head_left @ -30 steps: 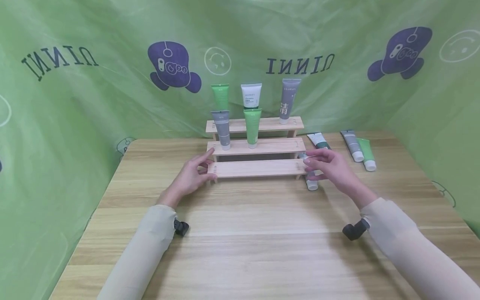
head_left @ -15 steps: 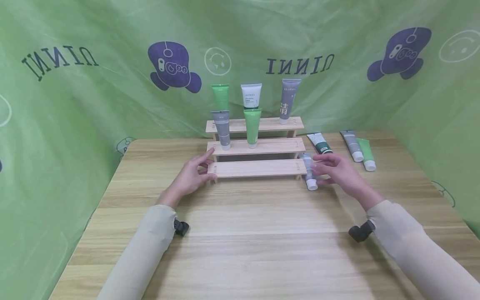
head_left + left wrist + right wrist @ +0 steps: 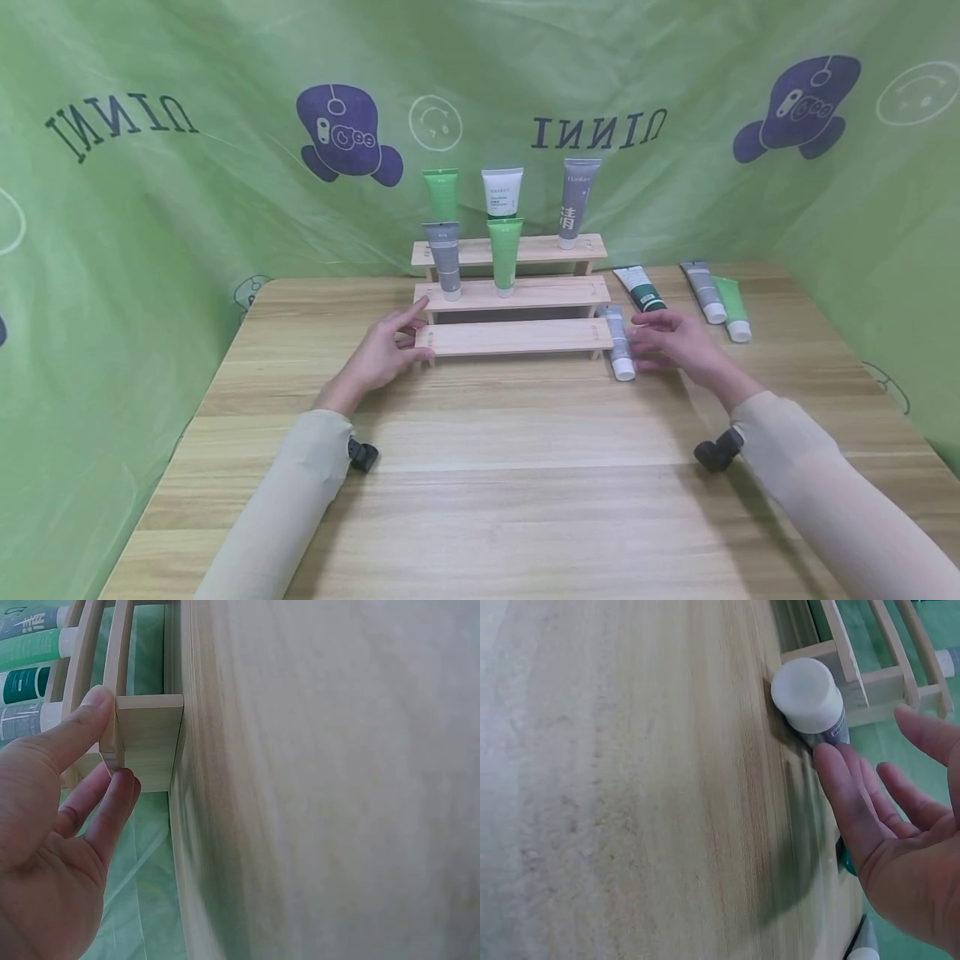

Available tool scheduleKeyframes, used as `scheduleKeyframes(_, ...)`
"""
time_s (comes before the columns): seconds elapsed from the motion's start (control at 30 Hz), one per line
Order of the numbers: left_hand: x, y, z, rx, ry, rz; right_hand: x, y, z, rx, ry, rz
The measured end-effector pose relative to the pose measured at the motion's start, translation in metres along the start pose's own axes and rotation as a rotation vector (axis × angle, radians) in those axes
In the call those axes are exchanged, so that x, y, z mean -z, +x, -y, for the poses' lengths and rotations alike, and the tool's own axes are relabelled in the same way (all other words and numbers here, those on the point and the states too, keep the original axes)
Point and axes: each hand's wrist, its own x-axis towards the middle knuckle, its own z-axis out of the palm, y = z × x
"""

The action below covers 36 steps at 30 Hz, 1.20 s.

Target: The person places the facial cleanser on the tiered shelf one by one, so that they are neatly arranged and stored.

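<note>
Tube (image 3: 618, 340), the grey one beside the rack (image 3: 555, 293), lies on the table (image 3: 480, 467) — probably light, squeezable and slick, best taken near its stiff cap (image 3: 624, 369). Right hand (image 3: 678, 343), relaxed, grasps nothing beside it; left hand (image 3: 381, 352) pinches the rack's left end.

Through the head camera I see green cloth (image 3: 480, 50) behind and along both sides of a wood-grain table (image 3: 480, 517). The cloth carries purple cartoon figures (image 3: 345, 125), pale outlined faces (image 3: 436, 122) and dark lettering (image 3: 598, 132).
</note>
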Motion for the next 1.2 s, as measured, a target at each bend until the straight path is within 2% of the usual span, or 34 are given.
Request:
scheduleKeyframes(0.4,0.0,0.0,0.001,-0.001,0.022,0.001,-0.002,0.011,0.005,-0.092,-0.019,-0.036)
scheduleKeyframes(0.57,0.0,0.0,0.001,-0.004,0.018,0.0,-0.005,0.015,0.009,-0.111,-0.083,-0.027)
scheduleKeyframes(0.83,0.001,0.0,0.001,-0.009,0.025,-0.002,-0.009,0.021,0.018,-0.133,-0.27,-0.038)
scheduleKeyframes(1.2,0.001,0.0,0.0,-0.001,0.029,0.004,-0.011,0.027,0.02,-0.146,-0.36,-0.043)
